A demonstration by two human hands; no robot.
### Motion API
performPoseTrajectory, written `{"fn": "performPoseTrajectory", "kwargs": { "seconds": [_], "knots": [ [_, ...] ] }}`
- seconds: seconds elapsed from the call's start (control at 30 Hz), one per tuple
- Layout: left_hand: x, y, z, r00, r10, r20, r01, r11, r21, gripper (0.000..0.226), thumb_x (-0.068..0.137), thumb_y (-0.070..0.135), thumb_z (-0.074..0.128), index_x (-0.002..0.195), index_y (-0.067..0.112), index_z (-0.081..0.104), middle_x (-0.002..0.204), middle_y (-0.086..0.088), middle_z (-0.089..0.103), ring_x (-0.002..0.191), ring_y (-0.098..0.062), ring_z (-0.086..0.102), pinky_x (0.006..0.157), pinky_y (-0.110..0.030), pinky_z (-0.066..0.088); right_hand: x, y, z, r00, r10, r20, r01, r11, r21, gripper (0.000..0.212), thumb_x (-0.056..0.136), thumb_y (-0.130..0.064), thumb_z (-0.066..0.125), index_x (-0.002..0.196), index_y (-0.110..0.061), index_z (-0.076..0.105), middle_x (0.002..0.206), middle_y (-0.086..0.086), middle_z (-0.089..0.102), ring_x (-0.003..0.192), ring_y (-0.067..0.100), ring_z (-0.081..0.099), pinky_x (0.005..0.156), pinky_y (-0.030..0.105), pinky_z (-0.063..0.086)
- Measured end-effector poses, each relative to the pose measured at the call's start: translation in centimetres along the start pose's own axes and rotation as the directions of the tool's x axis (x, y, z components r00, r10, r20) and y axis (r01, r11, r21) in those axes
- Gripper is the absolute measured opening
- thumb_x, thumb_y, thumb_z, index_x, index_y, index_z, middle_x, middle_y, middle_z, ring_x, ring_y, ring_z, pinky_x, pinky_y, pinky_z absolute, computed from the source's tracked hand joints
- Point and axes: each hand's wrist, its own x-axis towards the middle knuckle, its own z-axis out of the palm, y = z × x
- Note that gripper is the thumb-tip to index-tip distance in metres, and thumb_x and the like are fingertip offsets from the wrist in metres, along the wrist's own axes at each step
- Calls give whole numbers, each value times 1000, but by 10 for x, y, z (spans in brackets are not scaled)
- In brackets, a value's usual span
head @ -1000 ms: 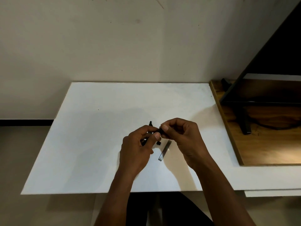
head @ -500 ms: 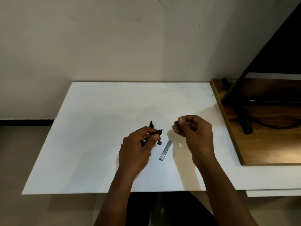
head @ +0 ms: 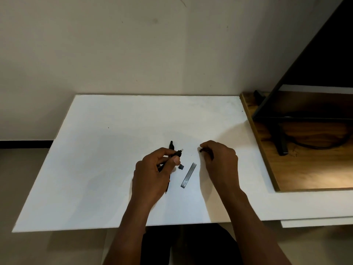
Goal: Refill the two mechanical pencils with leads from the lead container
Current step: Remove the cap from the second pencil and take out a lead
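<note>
Rightward has gone the right hand (head: 219, 159), pinching a small dark cap; left hand (head: 154, 169) grips one uncapped mechanical pencil (head: 177, 153). Lead container (head: 188, 175) lies on the bench (head: 95, 150); refilling remains.

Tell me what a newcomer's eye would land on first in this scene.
First, the two hands above the middle of the white board: the left hand grips a black mechanical pencil with its white tip up, and the right hand pinches a small dark piece. Between them on the board lie the slim lead container and a tiny dark cap.
</note>
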Motion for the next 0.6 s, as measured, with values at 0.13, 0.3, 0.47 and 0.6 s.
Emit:
{"fn": "performPoseTrajectory", "kwargs": {
  "seconds": [0.13, 0.3, 0.47, 0.6],
  "knots": [
    [0, 0, 1, 1000, 0, -3, 0, 1000, 2, 9, 90, 38, 69, 98, 36, 73, 84, 13, 79, 43, -2, 60, 64, -37, 60, 0, 0, -1, 1000, 8, -6, -8, 1000, 8, 18, 85, 3, 64, 93, -9, 75, 85, 6, 77, 81, 27, 71, 72, 34, 53],
    [0, 0, 1, 1000, -9, -4, 9, 1000, 8, 10, 89, 40, 69, 98, 37, 73, 85, 13, 79, 46, 1, 60, 66, -38, 60, 3, 1, -1, 999, 48, 17, -49, 999, 22, 21, 85, 1, 67, 100, -11, 75, 90, 4, 78, 86, 25, 72, 76, 33, 54],
    [0, -1, -1, 1000, -4, -7, 4, 1000, 10, 10, 90, 40, 69, 98, 36, 73, 83, 12, 79, 41, -3, 57, 63, -40, 60, 2, 0, -1, 996, 79, 37, -81, 996, 49, 22, 85, -1, 69, 103, -13, 75, 93, 3, 78, 89, 22, 71, 79, 30, 52],
    [0, -1, -2, 1000, -2, -7, 2, 1000, 21, 11, 89, 40, 69, 99, 36, 73, 84, 12, 79, 41, -3, 57, 64, -40, 60, 2, 0, 0, 997, 64, 46, -66, 996, 58, 13, 85, -6, 72, 95, -14, 76, 90, 1, 78, 85, 20, 70, 76, 31, 52]
  ]
}}
